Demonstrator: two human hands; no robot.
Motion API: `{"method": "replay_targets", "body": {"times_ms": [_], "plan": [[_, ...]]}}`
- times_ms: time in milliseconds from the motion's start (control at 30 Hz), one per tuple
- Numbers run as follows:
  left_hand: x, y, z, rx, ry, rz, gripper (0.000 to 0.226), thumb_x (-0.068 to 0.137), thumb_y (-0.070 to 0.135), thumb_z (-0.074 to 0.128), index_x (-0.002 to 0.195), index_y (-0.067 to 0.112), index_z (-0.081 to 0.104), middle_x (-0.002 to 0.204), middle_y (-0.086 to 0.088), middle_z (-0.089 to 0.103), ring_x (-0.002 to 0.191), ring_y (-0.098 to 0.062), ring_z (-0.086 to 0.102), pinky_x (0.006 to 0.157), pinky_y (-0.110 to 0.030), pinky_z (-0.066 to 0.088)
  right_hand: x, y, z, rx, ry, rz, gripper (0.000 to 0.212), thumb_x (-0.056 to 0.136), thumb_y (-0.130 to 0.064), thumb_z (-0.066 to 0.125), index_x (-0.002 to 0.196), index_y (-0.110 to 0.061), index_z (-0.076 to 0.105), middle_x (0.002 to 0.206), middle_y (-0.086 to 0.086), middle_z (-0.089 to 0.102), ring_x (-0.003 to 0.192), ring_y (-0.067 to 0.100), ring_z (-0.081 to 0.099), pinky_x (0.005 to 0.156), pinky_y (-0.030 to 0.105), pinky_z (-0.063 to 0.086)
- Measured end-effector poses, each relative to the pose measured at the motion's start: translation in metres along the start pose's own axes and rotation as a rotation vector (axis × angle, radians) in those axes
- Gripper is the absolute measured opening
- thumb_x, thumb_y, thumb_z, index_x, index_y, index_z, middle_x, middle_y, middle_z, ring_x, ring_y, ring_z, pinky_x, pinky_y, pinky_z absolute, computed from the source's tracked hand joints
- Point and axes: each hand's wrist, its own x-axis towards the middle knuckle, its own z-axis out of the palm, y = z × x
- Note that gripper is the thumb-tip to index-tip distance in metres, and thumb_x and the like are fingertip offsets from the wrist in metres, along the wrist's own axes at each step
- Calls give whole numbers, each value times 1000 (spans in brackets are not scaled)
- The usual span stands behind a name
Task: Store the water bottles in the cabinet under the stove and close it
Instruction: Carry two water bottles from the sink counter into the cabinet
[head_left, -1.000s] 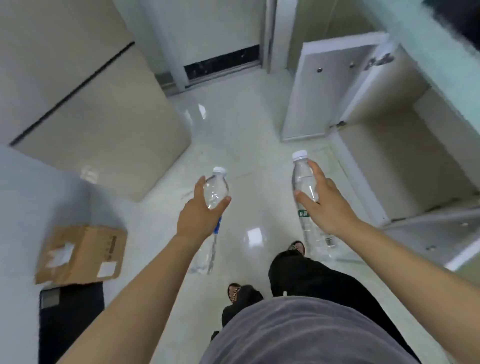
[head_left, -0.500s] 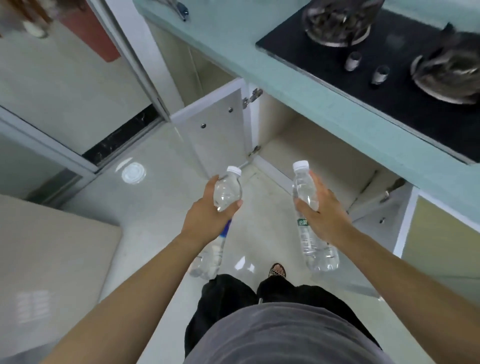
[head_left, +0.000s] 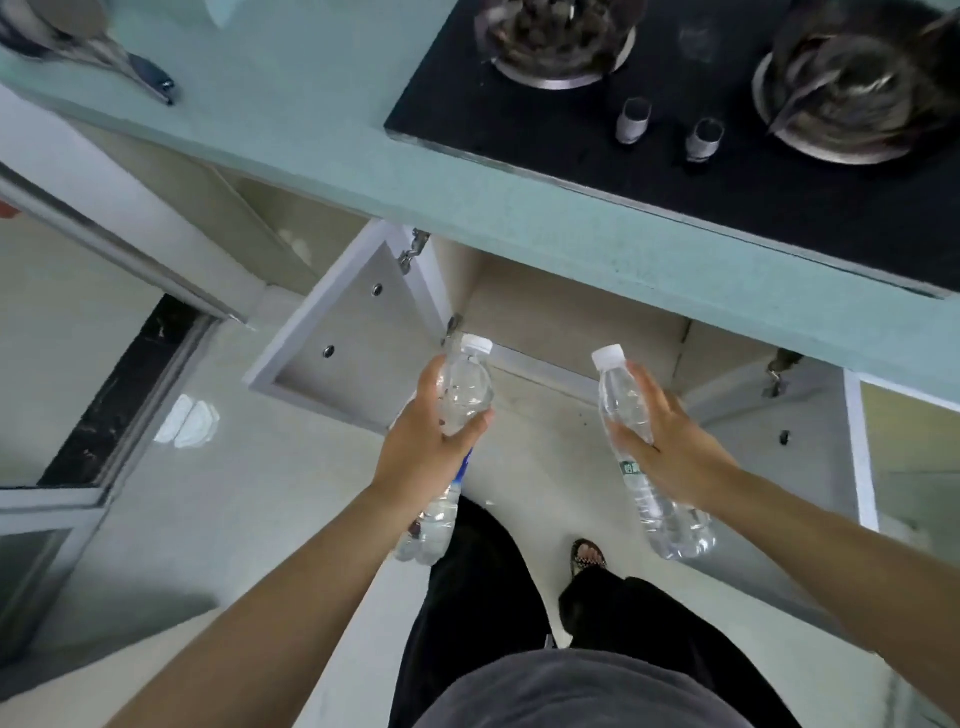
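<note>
My left hand (head_left: 426, 447) grips a clear water bottle with a white cap and blue label (head_left: 462, 389). A second clear bottle with a green label (head_left: 623, 400) is held in my right hand (head_left: 670, 447). Both bottles hang upright in front of the open cabinet (head_left: 576, 322) under the black stove (head_left: 675, 156). The cabinet's left door (head_left: 343, 332) swings wide open to the left. Its right door (head_left: 810, 447) stands open beside my right forearm. The cabinet's inside is pale and mostly hidden by the countertop.
A teal countertop (head_left: 467, 208) overhangs the cabinet, with two burners and two knobs on the stove. A pan handle (head_left: 145, 78) lies at the counter's far left. A sliding door frame (head_left: 104, 395) stands on the left. My legs and sandalled foot (head_left: 587, 556) are on the pale tiled floor.
The view has turned from the floor toward the stove and cabinet, which now sit straight ahead and closer. Both hands still hold their bottles, now spread a little further apart.
</note>
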Motion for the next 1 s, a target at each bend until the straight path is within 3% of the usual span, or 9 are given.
{"method": "replay_targets", "body": {"times_ms": [100, 233, 300, 433, 633, 767, 833, 1000], "plan": [[48, -20, -13, 73, -83, 37, 71, 80, 52, 61, 136, 40, 20, 89, -3, 62, 79, -19, 60, 72, -33, 45, 39, -20, 15, -25, -42, 42, 68, 91, -55, 36, 139, -49, -12, 136, 9, 37, 94, 30, 59, 83, 46, 50], [109, -52, -4, 212, -161, 59, 73, 80, 54, 59, 139, 40, 18, 95, 2, 52, 85, -20, 55, 76, -33, 42, 104, -27, 44, -240, -86, -48, 70, 91, -54, 35, 144, -39, -8, 124, 8, 42, 66, 19, 51, 60, 34, 45], [137, -69, 16, 252, -179, 94, 70, 82, 50, 60, 139, 37, 21, 91, 7, 48, 84, -20, 51, 76, -32, 39, 140, -17, 65, -332, -99, -98, 70, 91, -54, 35, 144, -39, -7, 124, 7, 41, 64, 16, 45, 55, 29, 38], [203, -127, 85, 302, -197, 111, 77, 80, 57, 58, 141, 39, 14, 112, -5, 55, 95, -27, 59, 85, -38, 46, 217, 29, 118, -292, -113, -61, 71, 91, -53, 37, 143, -41, -9, 123, 7, 40, 72, 22, 48, 67, 34, 44], [310, -226, 220, 310, -190, 160, 78, 80, 59, 56, 140, 43, 9, 121, -7, 54, 106, -31, 57, 87, -38, 46, 354, 136, 208, -250, -44, -5, 70, 91, -53, 39, 142, -45, -8, 124, 9, 38, 87, 32, 58, 77, 39, 49], [386, -297, 312, 418, -222, 258, 81, 80, 61, 54, 142, 41, 7, 109, -7, 55, 95, -31, 60, 82, -37, 48, 454, 219, 264, -396, 24, -99, 70, 91, -51, 40, 143, -45, -8, 121, 11, 41, 86, 33, 59, 69, 31, 41], [405, -309, 321, 474, -243, 263, 82, 79, 63, 53, 142, 43, 3, 108, -8, 55, 91, -31, 61, 81, -39, 50, 489, 229, 266, -428, 20, -112, 72, 90, -51, 41, 142, -47, -8, 123, 13, 40, 86, 33, 59, 70, 30, 39], [451, -376, 384, 486, -248, 300, 79, 79, 66, 49, 140, 40, 7, 101, -7, 61, 86, -24, 62, 80, -39, 51, 594, 278, 311, -269, 173, -89, 71, 87, -45, 49, 140, -47, 1, 114, 12, 42, 82, 32, 57, 70, 35, 46]]}}
